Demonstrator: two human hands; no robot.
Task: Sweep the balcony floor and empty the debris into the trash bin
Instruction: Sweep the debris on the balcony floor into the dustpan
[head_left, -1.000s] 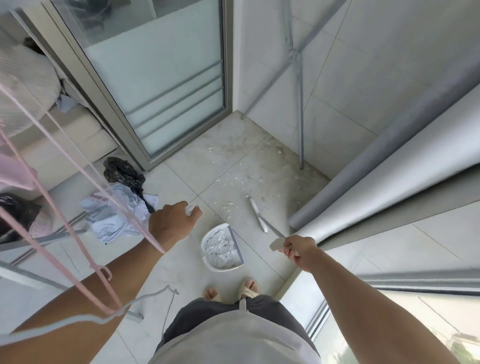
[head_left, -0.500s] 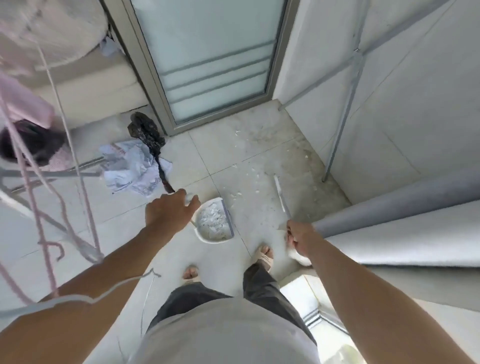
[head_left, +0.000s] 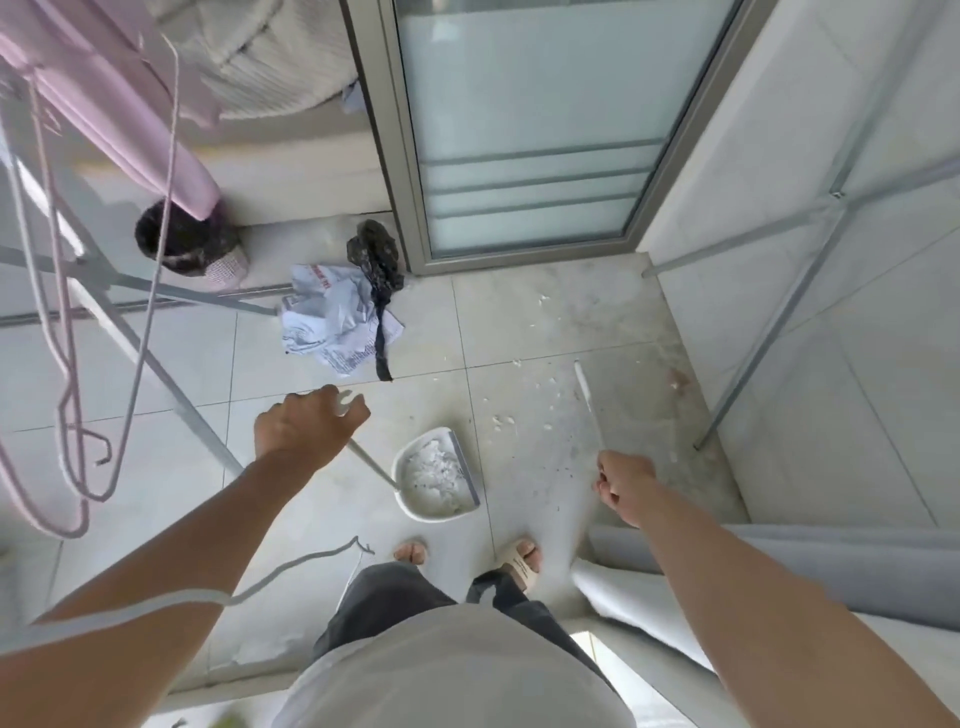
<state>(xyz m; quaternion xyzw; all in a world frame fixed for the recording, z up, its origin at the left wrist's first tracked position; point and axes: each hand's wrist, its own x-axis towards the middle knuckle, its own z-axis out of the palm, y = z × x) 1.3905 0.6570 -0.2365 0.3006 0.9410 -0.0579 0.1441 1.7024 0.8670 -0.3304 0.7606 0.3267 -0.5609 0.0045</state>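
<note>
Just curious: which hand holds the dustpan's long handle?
The left hand; its handle runs down to the dustpan. The right hand holds the broom.

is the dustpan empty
No, the dustpan on the floor by the person's feet holds a pile of white debris, and its long handle is gripped by the left hand.

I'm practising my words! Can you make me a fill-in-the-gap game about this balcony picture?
1. The left hand holds the long handle of the ____.
2. The dustpan is full of ____ debris.
3. The crumpled paper lies on the ____.
4. The right hand holds a thin ____ stick.

Missing words: dustpan, white, floor, white
</note>
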